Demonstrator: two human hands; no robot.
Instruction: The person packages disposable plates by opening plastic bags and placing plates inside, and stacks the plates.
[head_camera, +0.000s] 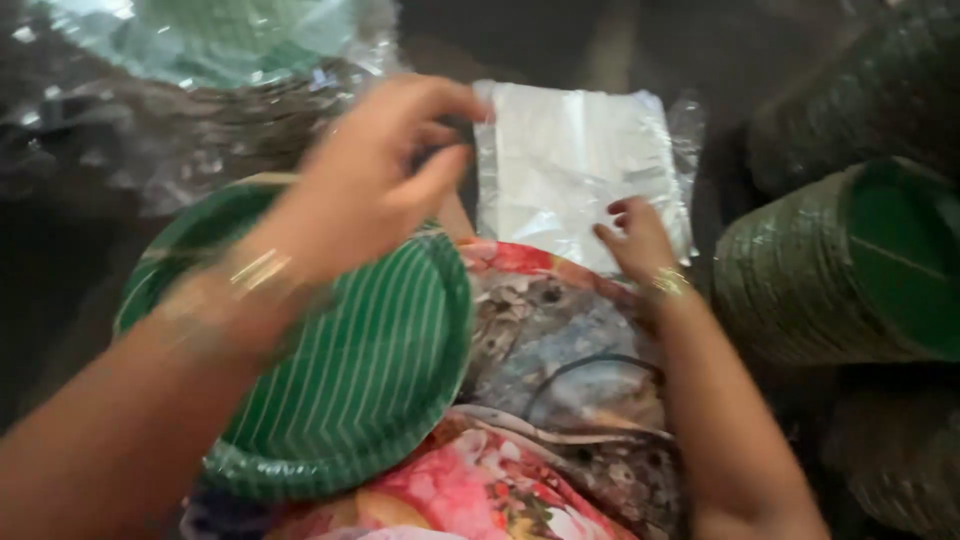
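Note:
A stack of green paper plates with pale stripes (380, 370) rests on my lap, on flowered cloth (500, 480). Beyond my knees lies a pile of clear plastic bags (570, 160). My left hand (375, 170) hovers above the plates, its thumb and fingers pinching the left top corner of the top bag. My right hand (638, 240) presses its fingers on the lower right part of the same bag. Both wrists carry gold bangles.
Long rolls of stacked green plates (850, 260) lie on their sides at the right, with another (880, 80) behind. At the top left sit more green plates wrapped in shiny clear plastic (210, 50). The floor is dark.

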